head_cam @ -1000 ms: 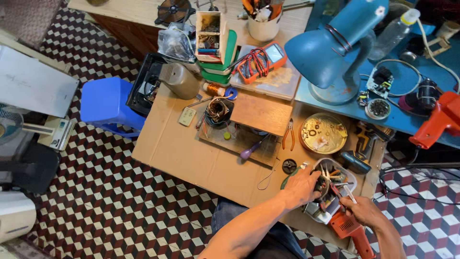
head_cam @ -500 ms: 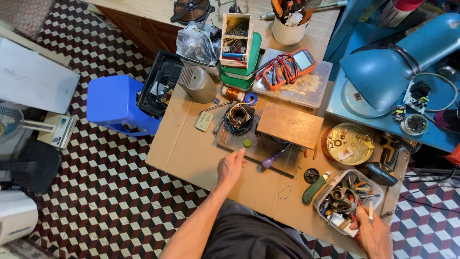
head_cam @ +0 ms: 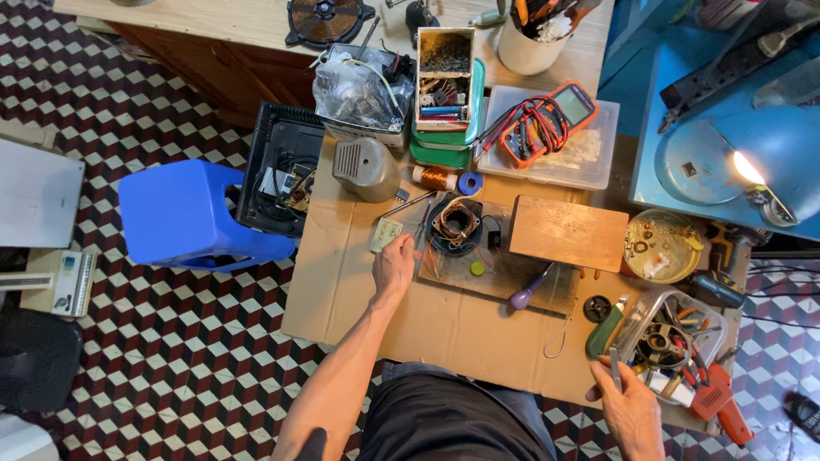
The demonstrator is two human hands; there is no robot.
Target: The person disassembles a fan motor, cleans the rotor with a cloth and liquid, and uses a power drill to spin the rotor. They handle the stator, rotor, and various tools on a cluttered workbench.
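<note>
My left hand (head_cam: 395, 265) is stretched out over the cardboard sheet (head_cam: 359, 290), fingers apart. Its fingertips lie next to a small pale card (head_cam: 385, 233) and thin metal tools (head_cam: 423, 224), just left of a copper-wound motor stator (head_cam: 455, 223) on a dark board. At the near right edge, my right hand (head_cam: 633, 411) grips a thin metal tool (head_cam: 615, 369) that points up toward a metal tray of tools and parts (head_cam: 711, 318). A green-handled tool (head_cam: 604, 329) lies beside that tray.
A wooden block (head_cam: 568, 232), a purple-handled screwdriver (head_cam: 524, 294) and a round tin of small parts (head_cam: 658, 246) sit right of the stator. Behind are a grey motor cover (head_cam: 366, 169), an orange multimeter (head_cam: 547, 124) and a lit blue lamp (head_cam: 760, 162). A blue plastic container (head_cam: 192, 213) stands on the floor at left.
My left hand has moved from the tray across the board to the card left of the stator. My right hand has drawn back from the tray with the thin tool.
</note>
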